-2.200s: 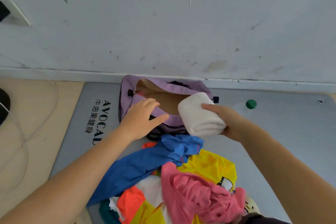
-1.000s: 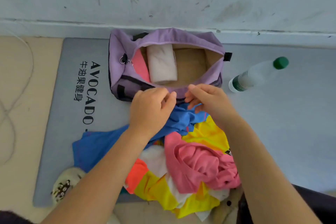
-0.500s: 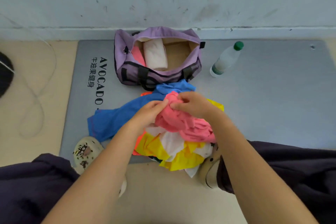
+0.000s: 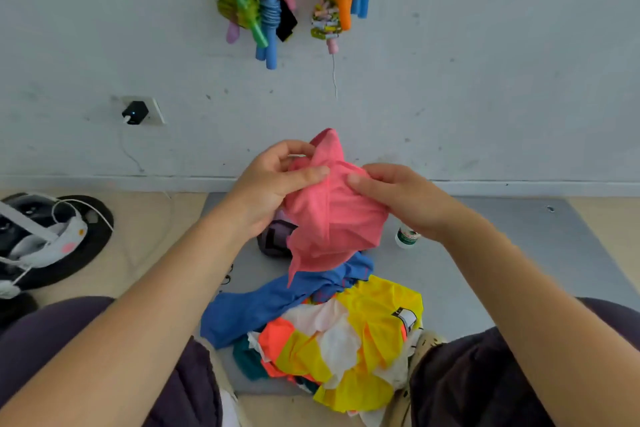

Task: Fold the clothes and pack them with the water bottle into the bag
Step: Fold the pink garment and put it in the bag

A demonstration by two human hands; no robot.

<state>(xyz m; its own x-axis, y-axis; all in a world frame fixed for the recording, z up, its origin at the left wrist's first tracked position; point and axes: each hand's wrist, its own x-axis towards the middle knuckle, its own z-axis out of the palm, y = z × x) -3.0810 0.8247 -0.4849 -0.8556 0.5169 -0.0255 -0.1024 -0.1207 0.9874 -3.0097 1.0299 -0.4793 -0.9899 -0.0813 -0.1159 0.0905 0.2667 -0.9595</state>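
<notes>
Grey wall fills the back, with a charger [image 4: 135,113] plugged in low on the left and bright jump ropes [image 4: 258,7] hanging up high. Below it a grey mat [image 4: 519,253] lies on the floor, so the clothes stay off the bare boards.

Left hand [image 4: 273,191] is up in the air, its grip pinching the top of a pink shirt [image 4: 332,211] with thumb and fingers curled round the cloth. Holding it high lets the shirt hang down and open out, which I think makes it easier to find the edges for folding.

Behind the shirt peeks a bit of the purple bag [image 4: 273,239], on the mat close to the wall. It sits near so packing is a short reach. How open it is I cannot tell, as the shirt hides most of it.

Right hand [image 4: 398,198] pinches the other side of the shirt the same way, thumb pressed on the front.

Under that wrist, the bottle [image 4: 407,237] is on the mat just beside the bag, not yet packed.

Down by the knees lies the pile [image 4: 329,333] of blue, yellow, orange and white clothes, all waiting to be folded.
</notes>
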